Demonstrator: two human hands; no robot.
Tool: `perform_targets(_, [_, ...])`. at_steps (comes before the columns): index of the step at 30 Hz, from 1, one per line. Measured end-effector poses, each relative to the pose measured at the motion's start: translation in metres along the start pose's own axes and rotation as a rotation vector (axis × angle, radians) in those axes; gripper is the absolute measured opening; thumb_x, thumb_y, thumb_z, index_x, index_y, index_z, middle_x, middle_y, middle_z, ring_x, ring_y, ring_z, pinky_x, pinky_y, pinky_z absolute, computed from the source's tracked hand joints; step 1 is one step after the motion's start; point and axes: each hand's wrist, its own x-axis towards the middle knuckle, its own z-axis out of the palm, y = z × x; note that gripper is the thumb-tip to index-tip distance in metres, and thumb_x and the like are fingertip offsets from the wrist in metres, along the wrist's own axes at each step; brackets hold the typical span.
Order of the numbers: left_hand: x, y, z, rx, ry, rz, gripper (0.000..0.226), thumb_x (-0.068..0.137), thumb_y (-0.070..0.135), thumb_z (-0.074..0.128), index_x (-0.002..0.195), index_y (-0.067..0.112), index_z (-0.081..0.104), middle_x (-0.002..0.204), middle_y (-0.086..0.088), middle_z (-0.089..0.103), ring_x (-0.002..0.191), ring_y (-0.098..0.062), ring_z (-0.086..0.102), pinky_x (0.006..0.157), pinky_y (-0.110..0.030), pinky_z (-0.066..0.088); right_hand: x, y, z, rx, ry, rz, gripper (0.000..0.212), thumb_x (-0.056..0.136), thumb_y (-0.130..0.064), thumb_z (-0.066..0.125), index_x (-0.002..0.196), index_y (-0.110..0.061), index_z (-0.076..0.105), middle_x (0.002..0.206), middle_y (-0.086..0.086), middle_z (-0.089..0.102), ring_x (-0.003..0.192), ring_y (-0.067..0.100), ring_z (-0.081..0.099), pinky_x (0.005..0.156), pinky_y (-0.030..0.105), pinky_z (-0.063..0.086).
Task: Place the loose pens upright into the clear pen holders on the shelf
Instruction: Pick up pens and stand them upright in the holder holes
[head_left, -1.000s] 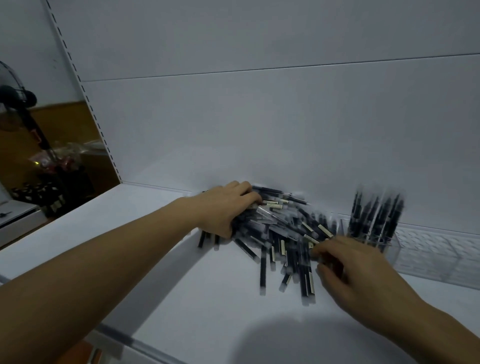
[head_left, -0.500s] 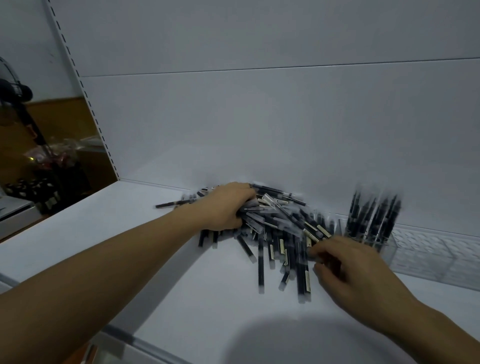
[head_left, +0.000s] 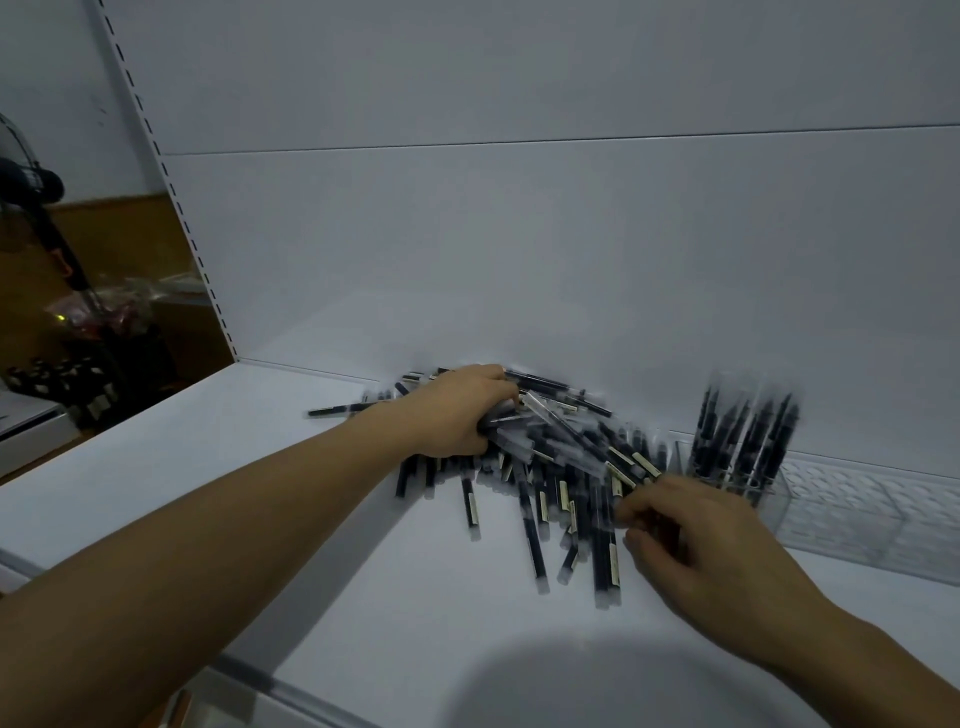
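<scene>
A heap of loose black pens (head_left: 561, 467) with clear caps lies on the white shelf (head_left: 208, 467) against the back panel. My left hand (head_left: 457, 410) lies on the heap's left part, fingers curled round a bundle of pens. My right hand (head_left: 691, 535) is at the heap's right edge, fingers curled and pinching pens there. Just behind my right hand stands a clear pen holder (head_left: 737, 467) with several black pens upright in it. More clear holders (head_left: 857, 509) continue to the right.
One stray pen (head_left: 337, 410) lies apart on the left of the heap. The shelf's white back panel rises close behind the pens. A slotted upright (head_left: 171, 192) bounds the shelf on the left, with a dim room and a fan beyond it.
My left hand has closed further over the pens in the heap's left part. A stray pen now shows to the left of it. My right hand has stayed at the heap's right edge.
</scene>
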Motion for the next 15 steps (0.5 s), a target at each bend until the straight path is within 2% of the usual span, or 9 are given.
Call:
perform_targets(3, [-0.002, -0.003, 0.005, -0.057, 0.044, -0.018, 0.037, 0.075, 0.014, 0.075, 0.107, 0.015, 0.058, 0.109, 0.001, 0.053, 0.099, -0.017, 0.05, 0.084, -0.033, 0.046, 0.0, 0.0, 0.0, 0.005, 0.004, 0.001, 0.02, 0.091, -0.02, 0.073, 0.097, -0.039, 0.071, 0.086, -0.028, 0.059, 0.09, 0.001, 0.06, 0.068, 0.011, 0.044])
perform_targets(7, [-0.007, -0.008, 0.013, -0.203, 0.182, -0.101, 0.022, 0.083, 0.019, 0.073, 0.097, 0.018, 0.055, 0.099, 0.0, 0.063, 0.093, -0.021, 0.06, 0.08, -0.039, 0.051, 0.0, 0.0, -0.001, 0.029, 0.024, 0.006, 0.022, 0.09, -0.017, 0.074, 0.095, -0.038, 0.073, 0.083, -0.028, 0.062, 0.088, 0.0, 0.062, 0.067, 0.01, 0.045])
perform_targets(9, [-0.009, -0.009, 0.011, -0.318, 0.282, -0.164, 0.022, 0.088, 0.018, 0.072, 0.093, 0.021, 0.05, 0.091, 0.003, 0.064, 0.087, -0.02, 0.064, 0.072, -0.031, 0.05, 0.0, 0.0, -0.001, 0.033, 0.028, 0.008, 0.022, 0.089, -0.017, 0.074, 0.094, -0.038, 0.073, 0.083, -0.028, 0.062, 0.086, -0.001, 0.062, 0.065, 0.01, 0.044])
perform_targets(11, [-0.01, -0.007, 0.004, -0.424, 0.374, -0.213, 0.021, 0.091, 0.023, 0.072, 0.099, 0.021, 0.053, 0.087, 0.008, 0.061, 0.078, -0.009, 0.06, 0.063, -0.013, 0.042, 0.001, 0.001, 0.0, 0.037, 0.03, 0.007, 0.023, 0.089, -0.016, 0.074, 0.093, -0.039, 0.073, 0.084, -0.028, 0.063, 0.085, 0.0, 0.063, 0.064, 0.011, 0.045])
perform_targets(15, [-0.005, -0.003, -0.011, -0.555, 0.499, -0.277, 0.018, 0.094, 0.026, 0.069, 0.096, 0.02, 0.052, 0.083, 0.015, 0.059, 0.076, -0.003, 0.058, 0.061, -0.008, 0.04, 0.002, 0.0, 0.0, 0.053, 0.042, 0.002, 0.024, 0.089, -0.016, 0.073, 0.091, -0.04, 0.072, 0.085, -0.025, 0.064, 0.082, 0.003, 0.064, 0.065, 0.013, 0.047])
